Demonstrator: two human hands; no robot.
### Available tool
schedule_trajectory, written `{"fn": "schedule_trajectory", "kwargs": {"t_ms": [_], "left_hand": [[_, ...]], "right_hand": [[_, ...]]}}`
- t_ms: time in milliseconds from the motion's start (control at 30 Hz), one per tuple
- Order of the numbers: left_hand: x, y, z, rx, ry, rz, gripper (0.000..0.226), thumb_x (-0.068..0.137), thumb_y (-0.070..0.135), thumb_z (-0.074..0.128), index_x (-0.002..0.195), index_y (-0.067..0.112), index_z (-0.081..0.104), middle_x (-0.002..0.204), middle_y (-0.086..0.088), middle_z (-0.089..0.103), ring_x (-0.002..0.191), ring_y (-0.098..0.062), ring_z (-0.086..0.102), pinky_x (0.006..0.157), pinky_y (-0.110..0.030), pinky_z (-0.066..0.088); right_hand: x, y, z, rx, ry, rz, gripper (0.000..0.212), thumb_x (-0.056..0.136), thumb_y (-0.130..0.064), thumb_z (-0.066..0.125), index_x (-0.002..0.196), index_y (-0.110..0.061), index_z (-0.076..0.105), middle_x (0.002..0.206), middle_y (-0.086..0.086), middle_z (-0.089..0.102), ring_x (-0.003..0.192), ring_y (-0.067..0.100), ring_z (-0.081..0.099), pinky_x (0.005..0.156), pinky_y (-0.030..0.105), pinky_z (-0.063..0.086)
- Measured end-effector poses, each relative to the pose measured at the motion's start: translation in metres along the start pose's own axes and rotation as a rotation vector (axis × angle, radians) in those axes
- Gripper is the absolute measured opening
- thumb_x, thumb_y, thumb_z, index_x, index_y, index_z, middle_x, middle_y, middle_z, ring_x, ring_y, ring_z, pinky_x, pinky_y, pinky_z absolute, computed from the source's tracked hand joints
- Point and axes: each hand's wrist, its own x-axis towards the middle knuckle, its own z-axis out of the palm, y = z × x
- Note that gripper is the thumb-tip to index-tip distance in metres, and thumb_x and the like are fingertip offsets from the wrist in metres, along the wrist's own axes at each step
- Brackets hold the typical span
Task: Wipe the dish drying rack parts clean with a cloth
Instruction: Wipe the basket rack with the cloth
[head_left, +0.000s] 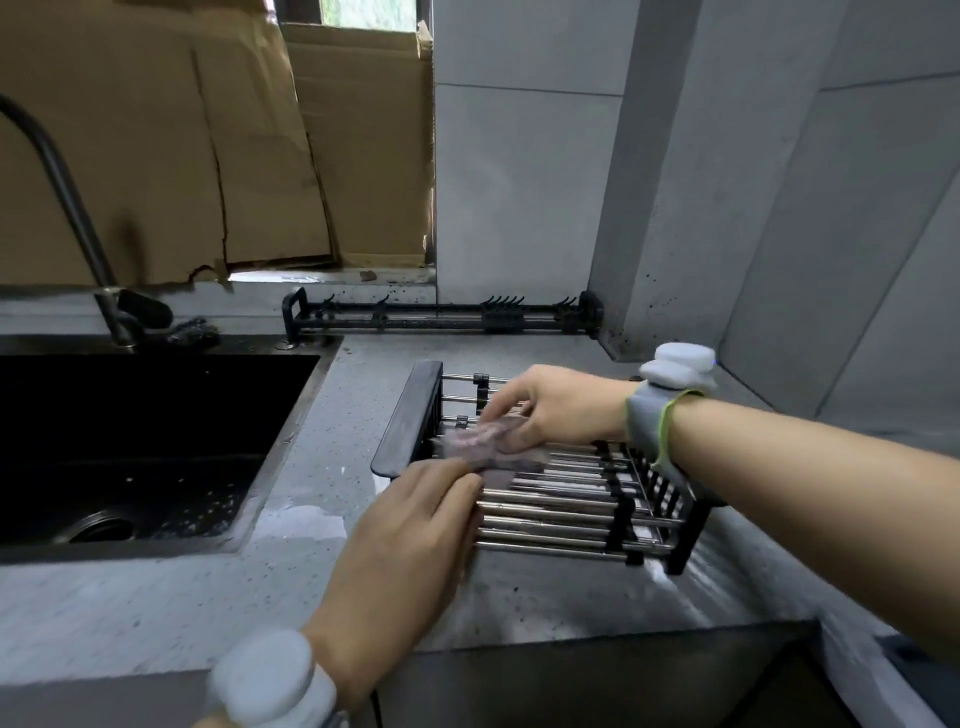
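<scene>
Lying flat, rack (561, 499) rods running left-right, both hands pinching cloth (488, 447)

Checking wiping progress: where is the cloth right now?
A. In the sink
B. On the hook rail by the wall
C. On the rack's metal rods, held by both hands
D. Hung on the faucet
C: the cloth lies on the rack rods, with the left hand and right hand both gripping it.

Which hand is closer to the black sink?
Left. The left hand holds the cloth at the rack's near-left part, closer to the sink; the right hand lies farther right.
</scene>
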Motion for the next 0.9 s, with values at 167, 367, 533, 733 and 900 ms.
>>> {"fn": "schedule_trajectory", "kwargs": {"t_ms": [167,367,533,733,900], "left_hand": [[-0.009,-0.006,0.008,-0.019,0.012,0.03,0.021,0.09,0.003,0.07,0.111,0.0,0.071,0.113,-0.011,0.067,0.103,-0.029,0.064,0.092,-0.036,0.05],[-0.015,-0.011,0.012,0.014,0.055,0.092,0.024,0.094,0.006,0.067,0.116,-0.003,0.07,0.114,-0.014,0.069,0.107,-0.031,0.065,0.093,-0.039,0.052],[-0.01,-0.013,0.008,0.034,0.045,0.116,0.022,0.094,0.005,0.063,0.114,-0.004,0.07,0.106,-0.014,0.068,0.098,-0.031,0.064,0.085,-0.041,0.053],[-0.008,-0.012,0.006,0.026,0.043,0.12,0.021,0.096,0.009,0.062,0.111,-0.003,0.07,0.104,-0.012,0.067,0.092,-0.03,0.064,0.079,-0.042,0.053],[-0.01,-0.013,0.008,0.021,0.023,0.119,0.024,0.095,0.01,0.064,0.114,-0.002,0.07,0.109,-0.011,0.067,0.099,-0.03,0.064,0.085,-0.04,0.053]], "right_hand": [[0.032,-0.021,0.042,-0.059,-0.199,-0.181,0.02,0.095,-0.018,0.062,0.111,-0.011,0.071,0.12,0.004,0.064,0.105,0.013,0.058,0.099,0.034,0.045],[0.035,-0.02,0.045,-0.123,-0.331,-0.303,0.029,0.084,-0.011,0.051,0.102,-0.006,0.072,0.114,-0.006,0.051,0.112,0.024,0.055,0.1,0.039,0.043],[0.032,-0.017,0.04,-0.167,-0.344,-0.327,0.019,0.087,0.009,0.052,0.092,0.003,0.07,0.091,-0.008,0.053,0.091,0.014,0.052,0.084,0.02,0.04],[0.005,0.009,0.028,-0.169,-0.35,-0.167,0.025,0.078,0.01,0.051,0.08,-0.007,0.069,0.096,0.008,0.062,0.087,0.028,0.058,0.08,0.038,0.051],[-0.028,0.037,0.004,-0.45,-0.585,0.002,0.038,0.06,-0.006,0.038,0.059,-0.039,0.058,0.09,0.005,0.063,0.087,0.033,0.059,0.08,0.046,0.055]]}}
